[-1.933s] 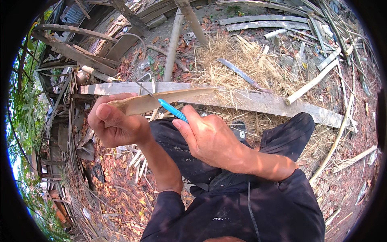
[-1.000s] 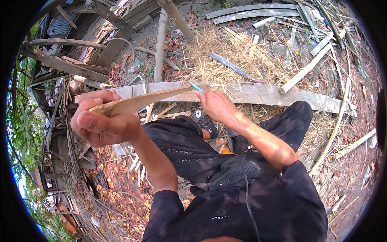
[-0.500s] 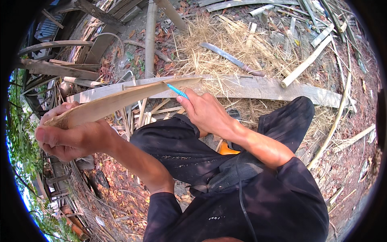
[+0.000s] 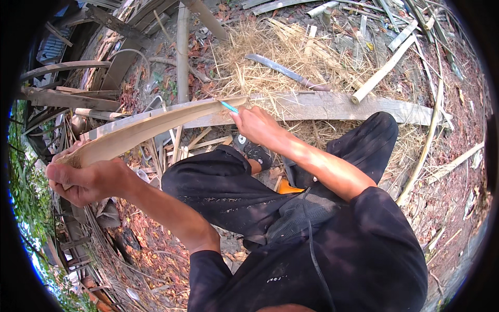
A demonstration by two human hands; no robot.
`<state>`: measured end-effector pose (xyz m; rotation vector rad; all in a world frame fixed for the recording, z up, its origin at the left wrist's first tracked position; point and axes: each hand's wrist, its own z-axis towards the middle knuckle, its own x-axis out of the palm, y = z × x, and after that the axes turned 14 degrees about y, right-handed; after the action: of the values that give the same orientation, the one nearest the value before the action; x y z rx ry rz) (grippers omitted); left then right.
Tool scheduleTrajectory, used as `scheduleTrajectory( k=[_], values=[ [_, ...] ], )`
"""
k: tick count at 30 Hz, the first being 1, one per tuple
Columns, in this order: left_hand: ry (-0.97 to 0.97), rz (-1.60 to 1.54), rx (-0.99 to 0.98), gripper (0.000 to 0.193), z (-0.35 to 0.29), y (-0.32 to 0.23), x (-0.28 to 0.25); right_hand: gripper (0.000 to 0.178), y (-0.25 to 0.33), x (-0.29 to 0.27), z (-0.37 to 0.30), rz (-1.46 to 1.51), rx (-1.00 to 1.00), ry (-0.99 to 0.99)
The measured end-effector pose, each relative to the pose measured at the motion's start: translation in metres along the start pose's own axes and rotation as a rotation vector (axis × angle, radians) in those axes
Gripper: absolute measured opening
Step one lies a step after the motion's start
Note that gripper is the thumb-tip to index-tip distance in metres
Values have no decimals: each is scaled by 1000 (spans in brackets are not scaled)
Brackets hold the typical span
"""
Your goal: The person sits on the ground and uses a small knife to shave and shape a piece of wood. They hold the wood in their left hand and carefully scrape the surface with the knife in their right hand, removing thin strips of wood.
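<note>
My left hand (image 4: pixel 88 179) is closed around the near-left end of a long, pale-brown wooden strip (image 4: pixel 150 132). The strip tapers toward its far right end and looks curved, with its broad face turned up to me. In my right hand (image 4: pixel 254 124) the fingers pinch a turquoise pen (image 4: pixel 229 107), its tip at the strip near the tapered end. Whether the tip touches the wood is hard to tell. Behind the strip's far end lies a grey wooden plank (image 4: pixel 364 109), crossing in front of my bent legs.
Past the plank a machete (image 4: pixel 280 70) with a brown handle lies on straw-like shavings (image 4: pixel 244 44). A pale pole (image 4: pixel 384 70) rests against the plank at right. Stacked old boards (image 4: pixel 73 99) stand at left, and a wooden post (image 4: pixel 183 52) lies beyond the strip.
The pen and my right hand have shifted along the strip toward its tapered end. The strip has tilted slightly, showing more of its broad face. The whole view has moved a little.
</note>
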<state>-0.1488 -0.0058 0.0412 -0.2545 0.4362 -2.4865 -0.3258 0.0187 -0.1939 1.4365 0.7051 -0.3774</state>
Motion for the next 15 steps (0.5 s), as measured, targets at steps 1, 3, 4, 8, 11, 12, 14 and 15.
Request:
scheduleTrajectory(
  k=[1,3,4,8,11,12,14,15],
  values=[
    [36,-20,9,37,-3,-6,-4,50,-29,12,9,-160,204,118],
    [83,-109,40,38,-8,-8,-5,49,-113,22,-10,-90,453,374],
    [85,-58,41,42,-5,-9,-6,50,-141,53,-22,-193,436,189],
    [91,-22,4,46,1,1,7,47,-93,31,-17,50,415,260],
    [136,-80,-3,45,1,-6,4,41,-13,-22,-36,182,291,279],
    [152,-57,32,44,1,-4,3,37,9,-41,-48,203,233,279],
    [137,-56,41,43,-4,-15,6,29,48,-66,-69,165,171,282],
    [133,-69,42,43,-5,-17,9,26,67,-82,-79,173,135,278]
  ],
)
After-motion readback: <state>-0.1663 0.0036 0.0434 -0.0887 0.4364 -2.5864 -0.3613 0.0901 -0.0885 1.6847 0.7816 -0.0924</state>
